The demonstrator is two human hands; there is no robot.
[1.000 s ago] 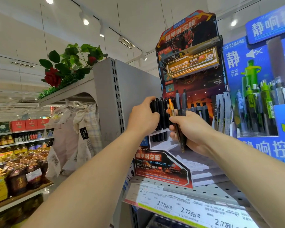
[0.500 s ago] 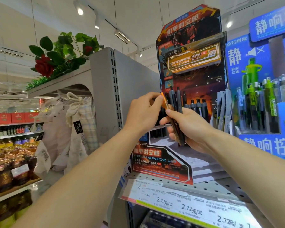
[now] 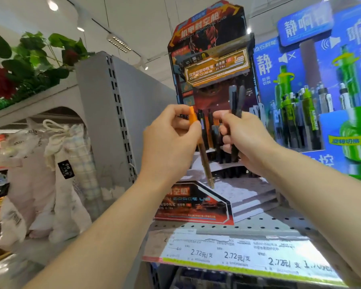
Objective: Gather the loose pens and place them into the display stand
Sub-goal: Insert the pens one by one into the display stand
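Note:
My left hand [image 3: 169,140] pinches an orange-capped pen [image 3: 204,161] near its top, the tip pointing down. Just to its right, my right hand [image 3: 244,140] grips a small bunch of dark pens [image 3: 237,101] that stick up above the fist. Both hands are raised in front of the red and black cardboard display stand [image 3: 213,51] on the shelf. Several black pens [image 3: 208,130] stand in the stand's row behind my fingers, partly hidden by them.
A blue display [image 3: 321,84] with green and grey pens stands right of the stand. The perforated shelf [image 3: 258,226] carries price labels [image 3: 238,255] along its front. A grey shelf end panel [image 3: 104,122], hanging cloth bags [image 3: 56,167] and artificial roses [image 3: 19,65] lie to the left.
My left hand has drawn the orange-capped pen out of the bunch in my right hand and holds it apart. Both hands have come slightly away from the stand.

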